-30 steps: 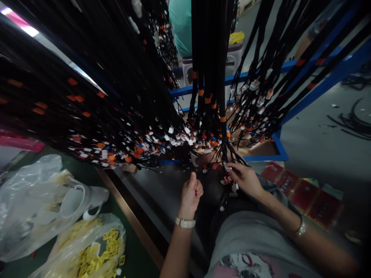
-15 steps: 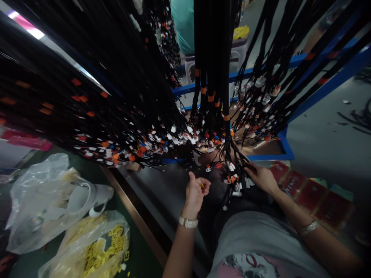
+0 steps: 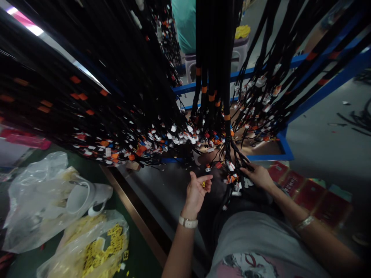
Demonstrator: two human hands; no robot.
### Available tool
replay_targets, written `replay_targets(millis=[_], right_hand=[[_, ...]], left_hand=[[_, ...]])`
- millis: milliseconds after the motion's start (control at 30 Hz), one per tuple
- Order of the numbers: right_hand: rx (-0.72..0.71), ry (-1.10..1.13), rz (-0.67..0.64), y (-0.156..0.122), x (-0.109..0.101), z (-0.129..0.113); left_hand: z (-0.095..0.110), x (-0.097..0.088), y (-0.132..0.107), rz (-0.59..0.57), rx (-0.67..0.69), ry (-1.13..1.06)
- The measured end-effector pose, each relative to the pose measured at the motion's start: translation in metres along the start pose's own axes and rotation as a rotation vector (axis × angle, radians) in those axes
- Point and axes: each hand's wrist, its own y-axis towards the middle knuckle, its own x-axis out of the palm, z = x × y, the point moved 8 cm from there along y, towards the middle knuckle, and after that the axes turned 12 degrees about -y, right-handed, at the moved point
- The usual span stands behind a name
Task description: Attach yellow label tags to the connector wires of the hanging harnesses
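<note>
Small yellow plastic pieces (image 3: 203,184) lie in the curled fingers of my left hand (image 3: 196,193), whose index finger points out to the right. My right hand (image 3: 257,175) pinches a black taped branch of a wire harness (image 3: 232,154) near its lower end. White and orange connectors (image 3: 232,178) dangle from that harness just left of my right fingers, above my lap. Which wire end my right fingertips hold is hard to make out. A gap separates my left hand from the hanging connectors.
Dense rows of black harnesses (image 3: 139,77) hang at left and ahead, over a blue frame (image 3: 285,144). On the green table (image 3: 136,247) stand a white jug (image 3: 87,195) and a bag of yellow pieces (image 3: 101,247). Red cartons (image 3: 307,193) lie at right. A person in teal (image 3: 184,25) is beyond.
My left index finger has stretched out, baring more of the yellow pieces. My right hand has shifted slightly left along the harness branches.
</note>
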Motion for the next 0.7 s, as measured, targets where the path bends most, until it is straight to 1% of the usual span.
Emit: replay_targets(millis=[100,167,233,367,500,533,600,633,700], right_hand=[[-0.012,0.119,-0.017,0.005,0.005,0.004],[-0.031,0.253,-0.076,0.008,0.009,0.005],[0.000,0.434,-0.175,0.008,0.014,0.006],[0.169,0.841,-0.411,-0.005,0.018,0.004],[0.206,1.326,-0.662,-0.026,0.007,-0.023],[0.253,1.439,-0.719,-0.031,0.005,-0.029],[0.420,1.623,-0.807,-0.040,0.005,-0.040],[0.506,1.686,-0.816,-0.042,0.005,-0.043],[0.636,1.757,-0.776,-0.044,0.005,-0.048]], left_hand=[[0.000,-0.001,0.000,0.008,-0.006,-0.014],[0.001,-0.002,0.000,0.016,-0.011,-0.024],[0.001,-0.002,0.000,0.020,-0.015,-0.032],[0.003,-0.002,0.000,0.029,-0.015,-0.055],[0.002,-0.004,0.000,0.034,-0.031,-0.097],[0.002,-0.004,0.000,0.033,-0.033,-0.104],[0.002,-0.004,0.000,0.032,-0.031,-0.112],[0.002,-0.004,0.000,0.032,-0.030,-0.113],[0.002,-0.004,0.000,0.034,-0.029,-0.114]])
